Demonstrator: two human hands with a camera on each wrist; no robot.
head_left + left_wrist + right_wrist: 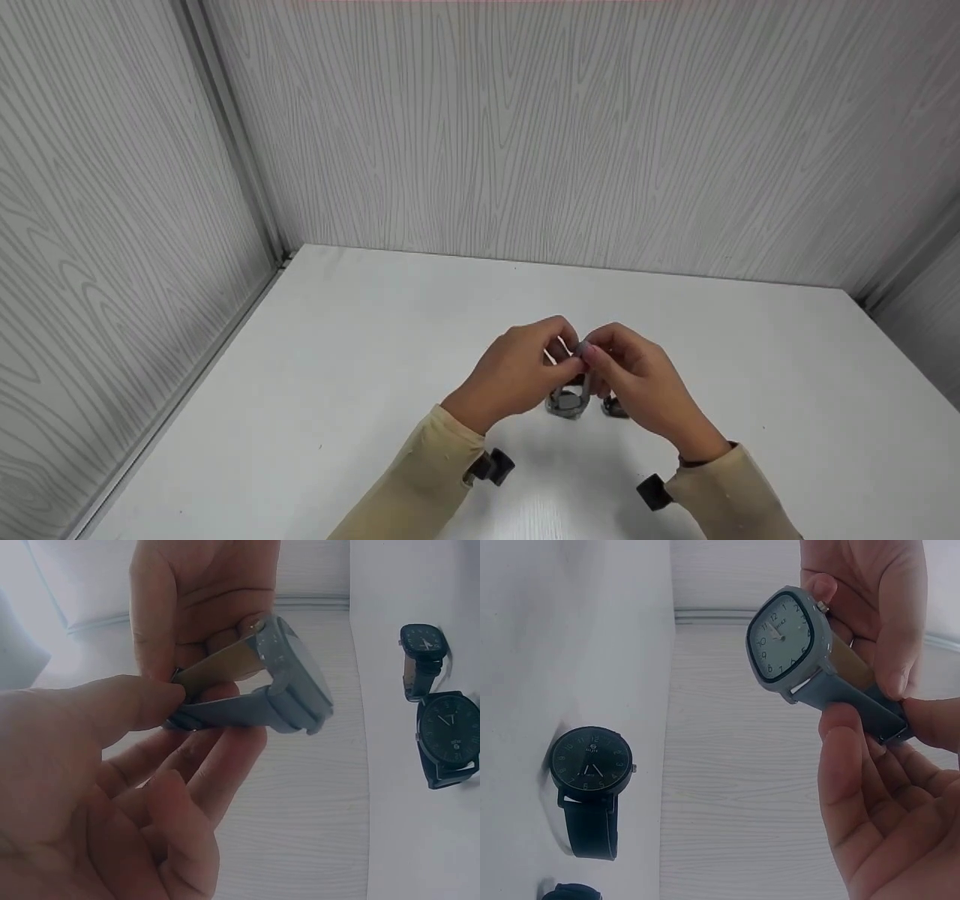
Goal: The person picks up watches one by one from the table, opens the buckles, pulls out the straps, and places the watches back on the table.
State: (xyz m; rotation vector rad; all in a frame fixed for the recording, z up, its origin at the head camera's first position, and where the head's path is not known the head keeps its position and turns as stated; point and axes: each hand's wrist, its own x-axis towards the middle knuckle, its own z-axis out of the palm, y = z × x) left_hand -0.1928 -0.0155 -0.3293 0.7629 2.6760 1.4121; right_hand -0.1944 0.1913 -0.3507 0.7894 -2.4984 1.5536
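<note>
A wristwatch (568,403) with a blue-grey strap hangs between the two hands, above the white table. In the right wrist view its rounded-square case and pale dial (781,636) face the camera; the strap forms a loop with tan lining. My left hand (517,367) pinches the strap near its buckle end with thumb and fingers. From the other side my right hand (637,379) pinches the same end of the strap (225,712). The fingers partly hide the buckle, and I cannot tell whether it is fastened.
A round black watch (592,761) stands on the white table (360,337). Next to it is a smaller black watch with a squarish case (424,641). Wood-grain panels (480,135) wall the table at the back and sides.
</note>
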